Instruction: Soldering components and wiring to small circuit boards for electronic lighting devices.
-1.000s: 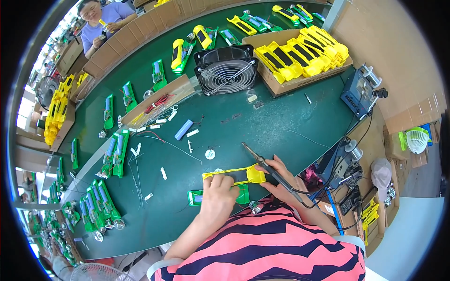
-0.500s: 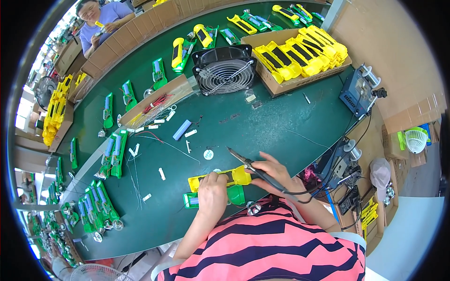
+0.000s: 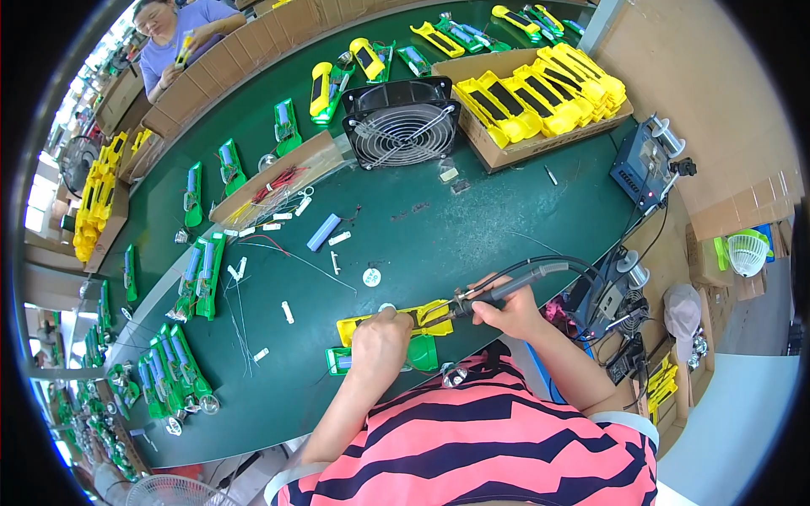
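Observation:
A yellow plastic casing (image 3: 348, 329) lies at the near edge of the table, its open side up. My left hand (image 3: 380, 341) is closed on its middle and hides that part; whether a wire is pinched there too, I cannot tell. My right hand (image 3: 512, 312) grips a soldering iron (image 3: 516, 285), whose tip reaches down into the right part of the casing. Just below lies a green lamp housing (image 3: 423, 354), partly covered by my left hand. A shiny round reflector (image 3: 454, 374) sits beside it, close to my striped top.
Ahead stand a black fan (image 3: 405, 135) and a carton (image 3: 515, 156) of yellow casings. Soldering stations (image 3: 645, 164) with wire spools line the right. A blue battery cell (image 3: 324, 232) and white strips lie mid-table; green lamp housings (image 3: 190, 363) lie left. Another person (image 3: 181, 42) works beyond a cardboard divider.
My right hand has turned the soldering iron from pointing away to the left, bringing its tip down into the yellow casing. My left hand stays on the casing.

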`<state>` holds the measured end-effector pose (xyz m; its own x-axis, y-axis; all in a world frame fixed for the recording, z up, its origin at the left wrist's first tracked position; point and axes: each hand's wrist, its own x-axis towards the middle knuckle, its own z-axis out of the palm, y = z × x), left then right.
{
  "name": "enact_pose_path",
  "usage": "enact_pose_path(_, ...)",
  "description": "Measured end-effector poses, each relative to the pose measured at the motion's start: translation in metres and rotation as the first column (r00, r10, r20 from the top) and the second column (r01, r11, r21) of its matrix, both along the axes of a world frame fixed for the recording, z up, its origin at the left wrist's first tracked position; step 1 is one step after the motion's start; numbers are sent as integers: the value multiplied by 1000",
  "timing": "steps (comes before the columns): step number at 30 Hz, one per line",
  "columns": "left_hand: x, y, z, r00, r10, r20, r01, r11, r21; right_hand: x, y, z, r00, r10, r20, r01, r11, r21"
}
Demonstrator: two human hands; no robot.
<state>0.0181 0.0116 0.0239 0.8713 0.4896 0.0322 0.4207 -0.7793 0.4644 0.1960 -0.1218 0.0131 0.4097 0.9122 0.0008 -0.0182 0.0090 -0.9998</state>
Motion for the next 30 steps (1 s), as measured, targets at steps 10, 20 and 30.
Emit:
enact_pose_path(10, 1, 0, 1, 1000, -18, -23, 19, 999, 36, -7, 2, -10, 998, -36, -45, 35, 999, -12)
enact_pose_path(20, 3, -2, 0, 999, -8, -50, 12, 997, 71, -11, -14, -2, 996, -88, -15, 88, 996, 28)
enact_pose_path(30, 4, -3, 0, 999, 5, -49, -2, 998, 62, -62, -13, -3, 943, -54, 328, 7, 990, 142)
